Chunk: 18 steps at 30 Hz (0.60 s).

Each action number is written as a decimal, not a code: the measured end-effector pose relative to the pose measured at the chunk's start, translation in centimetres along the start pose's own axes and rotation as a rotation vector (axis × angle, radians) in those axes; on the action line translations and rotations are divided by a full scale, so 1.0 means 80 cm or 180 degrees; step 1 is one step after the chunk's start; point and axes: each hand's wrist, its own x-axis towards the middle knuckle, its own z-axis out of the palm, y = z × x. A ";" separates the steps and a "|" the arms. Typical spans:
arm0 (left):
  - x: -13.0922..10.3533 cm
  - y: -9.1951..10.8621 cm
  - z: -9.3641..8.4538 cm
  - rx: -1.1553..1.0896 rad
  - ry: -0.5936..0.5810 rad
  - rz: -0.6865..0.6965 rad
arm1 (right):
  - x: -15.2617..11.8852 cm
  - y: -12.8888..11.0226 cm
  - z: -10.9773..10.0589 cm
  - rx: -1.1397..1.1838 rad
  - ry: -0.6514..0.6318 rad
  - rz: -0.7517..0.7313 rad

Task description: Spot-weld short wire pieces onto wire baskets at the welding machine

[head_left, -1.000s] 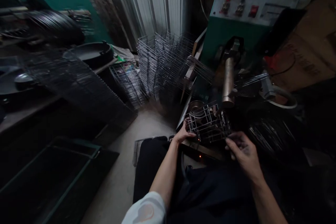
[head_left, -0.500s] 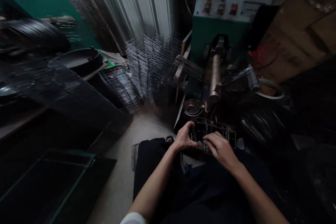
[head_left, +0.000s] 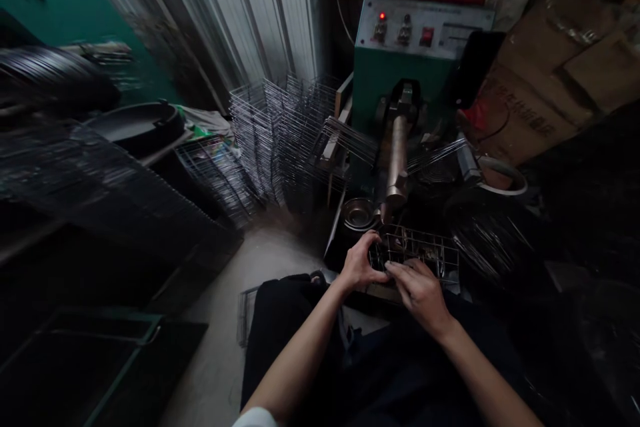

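Observation:
A small wire basket (head_left: 443, 255) with a grid of thin metal rods is held low over my lap, just under the welding machine's tip. My left hand (head_left: 359, 265) is wrapped round its left end, thumb on the near side. At the near edge, my right hand (head_left: 424, 292) has its fingers pinched together on the wire; whether a small loose piece is between them is hidden. The machine's copper-coloured arm (head_left: 398, 153) points down right above the basket's far side. A round metal bowl (head_left: 359, 212) is beyond my left hand.
Stacked wire grids (head_left: 270, 140) stand left of the green spot-welder (head_left: 390, 73), whose red lamp is lit. Rods lie in a dark container (head_left: 493, 240) at right, near cardboard boxes (head_left: 530, 100). A dark mesh panel (head_left: 125, 180) and a green-edged frame (head_left: 125, 373) are at left.
My hands and the wire basket have shifted a little right and closer to the machine's tip. The whole view has turned slightly. Both hands keep their grip.

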 end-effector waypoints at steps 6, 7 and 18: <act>-0.003 0.005 0.004 0.0000 0.0217 -0.0216 | 0.007 0.002 -0.002 0.0215 -0.0042 0.0186; -0.005 0.005 0.005 -0.0067 0.0186 -0.0198 | 0.008 0.000 -0.004 0.0256 -0.0052 0.0187; 0.002 -0.001 0.004 -0.0270 0.0106 -0.0281 | 0.019 0.000 -0.005 0.0255 -0.0032 0.0217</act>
